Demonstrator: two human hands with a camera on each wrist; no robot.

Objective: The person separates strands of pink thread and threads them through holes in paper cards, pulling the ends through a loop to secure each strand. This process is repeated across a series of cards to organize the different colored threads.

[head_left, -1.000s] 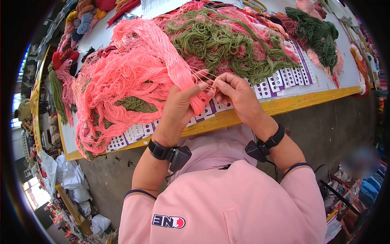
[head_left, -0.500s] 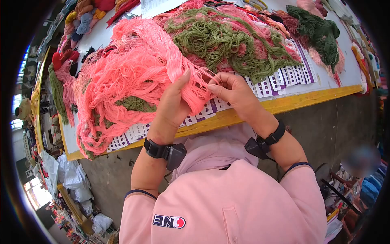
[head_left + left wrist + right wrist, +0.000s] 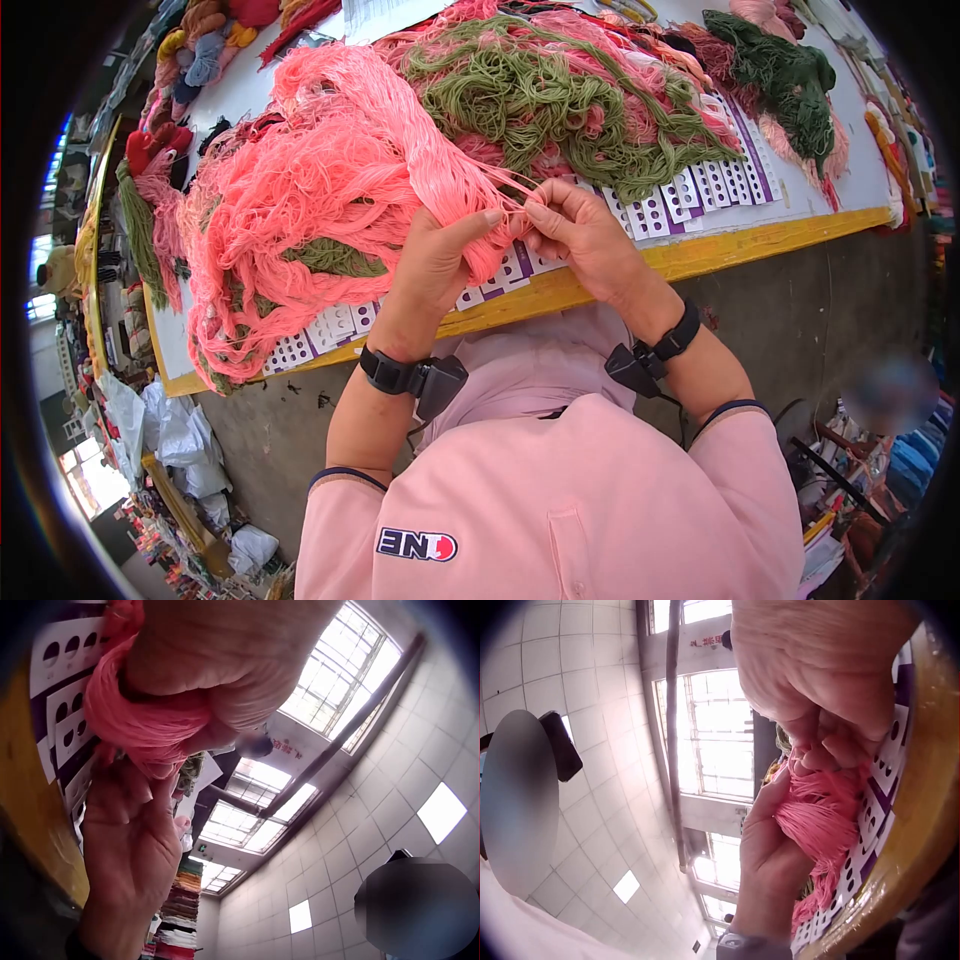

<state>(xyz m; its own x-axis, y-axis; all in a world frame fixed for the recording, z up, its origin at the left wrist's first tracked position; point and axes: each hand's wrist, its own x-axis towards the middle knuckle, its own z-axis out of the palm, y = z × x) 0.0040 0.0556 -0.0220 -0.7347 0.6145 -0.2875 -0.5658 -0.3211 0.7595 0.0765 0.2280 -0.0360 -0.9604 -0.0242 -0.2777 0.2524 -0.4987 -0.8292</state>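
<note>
A thick skein of bright pink yarn (image 3: 395,120) runs down across a pink heap to both hands near the table's front edge. My left hand (image 3: 432,262) grips the lower end of this skein, thumb on top and fingers beneath, partly hidden by the strands. Beside it, my right hand (image 3: 585,235) pinches a few pink strands between thumb and fingertips, drawn out from the skein's end. In the right wrist view, curled fingers (image 3: 829,750) sit right at the pink yarn (image 3: 821,817). The left wrist view has the yarn (image 3: 146,716) looped through the left hand.
Tangled olive-green yarn (image 3: 530,100) lies behind the hands. White cards with dark holes (image 3: 655,215) line the yellow table edge (image 3: 700,262). Dark green yarn (image 3: 790,85) lies at the right; more coloured skeins (image 3: 210,55) lie at the far left.
The left thumb lifted off the strands half a second ago and is now down again by the right fingertips. The right hand stays at the skein's end, its pinched strands now bunched closer together.
</note>
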